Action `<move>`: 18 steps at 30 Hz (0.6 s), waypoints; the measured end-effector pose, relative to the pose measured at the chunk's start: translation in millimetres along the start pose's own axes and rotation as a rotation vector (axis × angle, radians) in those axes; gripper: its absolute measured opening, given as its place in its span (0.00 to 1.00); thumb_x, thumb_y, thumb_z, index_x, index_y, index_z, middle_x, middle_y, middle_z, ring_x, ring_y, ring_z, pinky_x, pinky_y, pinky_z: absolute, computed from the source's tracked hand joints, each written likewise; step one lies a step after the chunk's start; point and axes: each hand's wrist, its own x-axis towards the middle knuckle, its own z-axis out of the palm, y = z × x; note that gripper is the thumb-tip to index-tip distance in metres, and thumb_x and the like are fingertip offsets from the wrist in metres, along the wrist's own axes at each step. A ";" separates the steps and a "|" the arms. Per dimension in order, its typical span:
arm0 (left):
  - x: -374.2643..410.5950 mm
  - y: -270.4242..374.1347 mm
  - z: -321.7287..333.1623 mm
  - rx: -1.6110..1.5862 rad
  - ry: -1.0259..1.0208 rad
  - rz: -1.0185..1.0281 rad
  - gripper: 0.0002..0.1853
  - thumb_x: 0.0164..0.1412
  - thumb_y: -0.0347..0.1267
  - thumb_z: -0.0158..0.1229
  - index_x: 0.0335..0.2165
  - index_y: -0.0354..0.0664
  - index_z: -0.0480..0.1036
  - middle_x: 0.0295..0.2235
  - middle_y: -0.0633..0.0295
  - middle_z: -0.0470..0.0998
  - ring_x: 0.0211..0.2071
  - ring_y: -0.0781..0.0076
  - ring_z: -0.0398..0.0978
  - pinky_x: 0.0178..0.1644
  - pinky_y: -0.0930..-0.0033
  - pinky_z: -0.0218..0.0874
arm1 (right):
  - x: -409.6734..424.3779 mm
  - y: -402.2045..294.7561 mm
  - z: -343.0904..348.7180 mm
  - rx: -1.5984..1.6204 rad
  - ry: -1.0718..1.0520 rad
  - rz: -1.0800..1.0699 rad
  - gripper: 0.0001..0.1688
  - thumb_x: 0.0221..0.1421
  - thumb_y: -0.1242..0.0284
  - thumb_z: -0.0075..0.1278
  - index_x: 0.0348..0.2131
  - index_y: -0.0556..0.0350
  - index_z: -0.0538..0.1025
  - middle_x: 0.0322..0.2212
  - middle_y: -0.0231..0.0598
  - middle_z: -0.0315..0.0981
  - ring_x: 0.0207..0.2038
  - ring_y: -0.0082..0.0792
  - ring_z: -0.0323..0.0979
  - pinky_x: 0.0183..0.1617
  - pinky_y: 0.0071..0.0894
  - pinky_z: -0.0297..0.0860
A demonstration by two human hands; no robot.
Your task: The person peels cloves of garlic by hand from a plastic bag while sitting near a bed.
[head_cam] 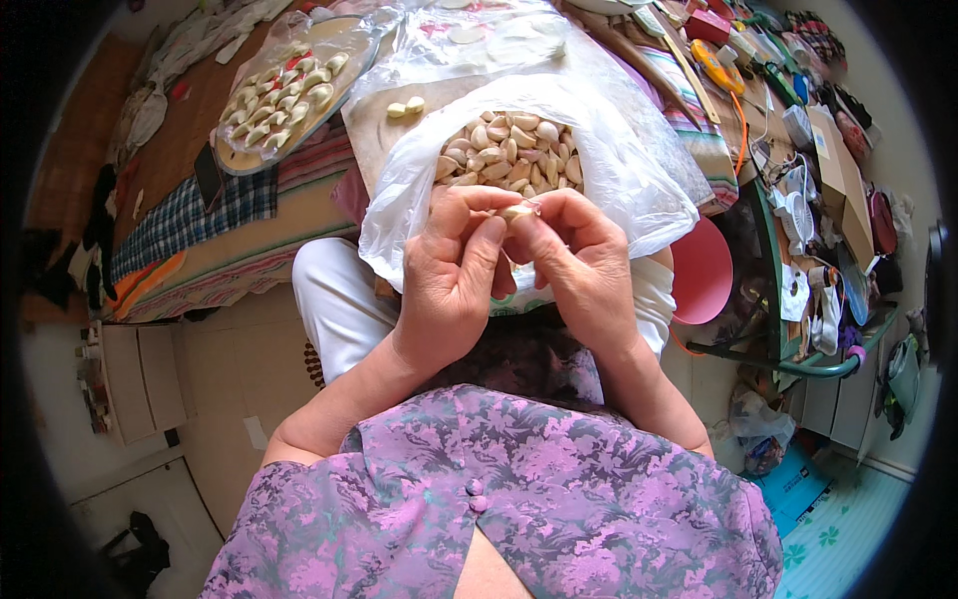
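Between my fingertips is a garlic clove (515,213), its far end touched by a thin bit of skin. My left hand (453,273) pinches it with thumb and forefinger. The thumb and fingers of my right hand (582,262) meet it from the other side. Just beyond them, a white plastic bag (636,180) lies wide at the mouth, full of unpeeled garlic cloves (516,146). Two smooth pale cloves (406,108) sit on the board (374,138) left of the bag. My palms and lower fingers are partly hidden.
Crescent-shaped dumplings (281,101) lie on a plastic-covered round board (228,159) at upper left. A pink bucket (701,271) stands beside my right knee. A cluttered table with a cardboard box (842,187) and a small white fan (795,217) is at right.
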 end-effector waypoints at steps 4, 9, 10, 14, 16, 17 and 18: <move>1.7 2.9 0.6 -0.162 -0.076 -0.085 0.10 0.66 0.30 0.44 0.42 0.37 0.67 0.24 0.64 0.72 0.18 0.85 0.67 0.20 0.85 0.59 | 1.5 0.2 -7.2 -0.129 -0.026 -0.039 0.09 0.61 0.73 0.46 0.30 0.62 0.68 0.19 0.30 0.68 0.21 0.17 0.67 0.24 0.17 0.63; 3.1 -0.8 -2.2 -0.364 -0.063 -0.145 0.10 0.66 0.30 0.44 0.41 0.36 0.68 0.24 0.63 0.72 0.18 0.85 0.67 0.16 0.85 0.60 | 0.8 -1.0 -2.5 -0.154 -0.069 -0.060 0.11 0.62 0.72 0.44 0.27 0.61 0.67 0.18 0.31 0.67 0.22 0.18 0.65 0.24 0.18 0.62; 3.4 0.0 -0.6 -0.350 -0.058 -0.127 0.09 0.66 0.30 0.44 0.40 0.36 0.68 0.24 0.64 0.72 0.17 0.85 0.66 0.16 0.85 0.59 | 1.4 1.3 -2.8 -0.187 -0.065 -0.085 0.12 0.62 0.72 0.44 0.27 0.61 0.67 0.18 0.32 0.66 0.22 0.18 0.65 0.24 0.19 0.62; 1.8 2.6 2.4 -0.361 -0.056 -0.077 0.07 0.66 0.28 0.43 0.37 0.38 0.68 0.17 0.69 0.66 0.13 0.88 0.59 0.14 0.85 0.51 | 3.3 9.1 -10.0 -0.258 -0.092 -0.114 0.12 0.62 0.71 0.44 0.28 0.62 0.68 0.20 0.32 0.65 0.22 0.18 0.63 0.25 0.20 0.62; 0.9 1.1 1.9 -0.399 -0.058 -0.081 0.07 0.66 0.29 0.43 0.37 0.38 0.68 0.14 0.71 0.63 0.12 0.88 0.57 0.13 0.85 0.50 | 1.7 5.2 -7.4 -0.135 -0.124 -0.037 0.13 0.63 0.69 0.43 0.28 0.60 0.68 0.20 0.30 0.65 0.22 0.17 0.62 0.25 0.20 0.61; 1.6 0.7 3.4 -0.406 -0.046 -0.090 0.08 0.66 0.30 0.44 0.37 0.38 0.68 0.13 0.71 0.62 0.10 0.87 0.56 0.12 0.84 0.48 | 0.3 1.4 -4.8 -0.029 -0.137 0.028 0.13 0.63 0.68 0.43 0.29 0.60 0.69 0.21 0.28 0.65 0.23 0.17 0.61 0.24 0.19 0.60; 2.2 0.9 4.8 -0.415 -0.037 -0.098 0.09 0.67 0.31 0.44 0.36 0.38 0.68 0.12 0.70 0.61 0.09 0.87 0.54 0.11 0.83 0.47 | -0.5 -1.3 -3.8 0.076 -0.147 0.090 0.14 0.64 0.67 0.42 0.29 0.59 0.69 0.21 0.27 0.64 0.23 0.16 0.60 0.24 0.18 0.59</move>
